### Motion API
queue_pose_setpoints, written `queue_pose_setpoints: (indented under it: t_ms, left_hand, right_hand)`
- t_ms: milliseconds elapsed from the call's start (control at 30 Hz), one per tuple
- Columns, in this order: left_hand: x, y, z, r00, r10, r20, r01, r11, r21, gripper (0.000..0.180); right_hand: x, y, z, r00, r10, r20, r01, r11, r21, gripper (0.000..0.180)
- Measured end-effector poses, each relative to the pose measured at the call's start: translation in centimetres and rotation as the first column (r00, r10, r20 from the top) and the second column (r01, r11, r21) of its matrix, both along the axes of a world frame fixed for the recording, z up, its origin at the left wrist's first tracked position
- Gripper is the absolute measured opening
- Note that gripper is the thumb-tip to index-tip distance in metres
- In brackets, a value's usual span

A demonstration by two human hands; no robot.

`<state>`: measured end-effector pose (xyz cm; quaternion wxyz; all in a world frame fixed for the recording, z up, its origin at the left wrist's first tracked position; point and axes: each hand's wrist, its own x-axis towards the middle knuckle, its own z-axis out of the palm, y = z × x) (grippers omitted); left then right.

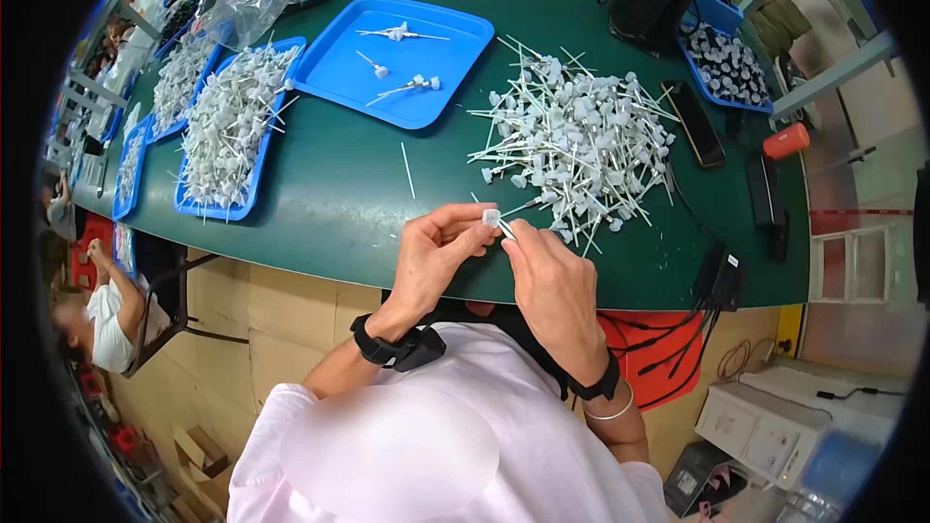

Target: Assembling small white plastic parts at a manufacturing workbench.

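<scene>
Over the table's near edge, my left hand (441,252) pinches a small white plastic piece (492,218) between thumb and fingertips. The piece has a squarish head like those in the heap beyond it. My right hand (554,281) is closed beside it, its fingertips on a slim pale item (508,230) that meets the piece; its exact kind is too small to tell. Just beyond my hands lies a large loose heap of white plastic pieces with thin stems (581,136). One thin white stick (408,170) rests alone on the green table (329,232).
A blue tray (334,24) with a few pieces stands ahead; fuller blue trays (254,189) stand left. A phone (694,124), black bag (651,0), orange cylinder (786,141) and tray of dark-and-white parts (728,68) are right. Cables hang off the right edge. A seated person (111,315) is left.
</scene>
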<state>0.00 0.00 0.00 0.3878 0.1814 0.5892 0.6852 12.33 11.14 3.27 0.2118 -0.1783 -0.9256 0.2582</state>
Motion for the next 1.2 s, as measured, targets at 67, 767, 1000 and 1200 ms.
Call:
queue_pose_setpoints:
  t_ms: [67,767,1000,1200]
  left_hand:
    - [0.1,-0.1,0.0,1.000,0.015,-0.009,-0.015,1.000,0.019,0.027]
    - [0.6,-0.1,-0.8,0.996,0.083,-0.045,-0.080,0.995,0.063,0.026]
    - [0.7,-0.2,-0.9,0.996,0.083,-0.040,-0.081,0.995,0.053,0.026]
    - [0.3,-0.3,-0.5,0.996,0.029,0.080,-0.035,0.997,0.075,0.026]
  right_hand:
    - [-0.2,-0.2,0.2,1.000,-0.003,0.006,0.003,1.000,-0.008,0.013]
    - [-0.8,-0.8,0.1,0.993,-0.039,0.112,0.038,0.999,0.015,0.012]
    - [-0.9,-1.2,-0.1,0.990,-0.051,0.128,0.045,0.998,0.050,0.011]
    - [-0.5,-0.7,0.3,0.997,-0.051,0.063,0.049,0.998,0.031,0.010]
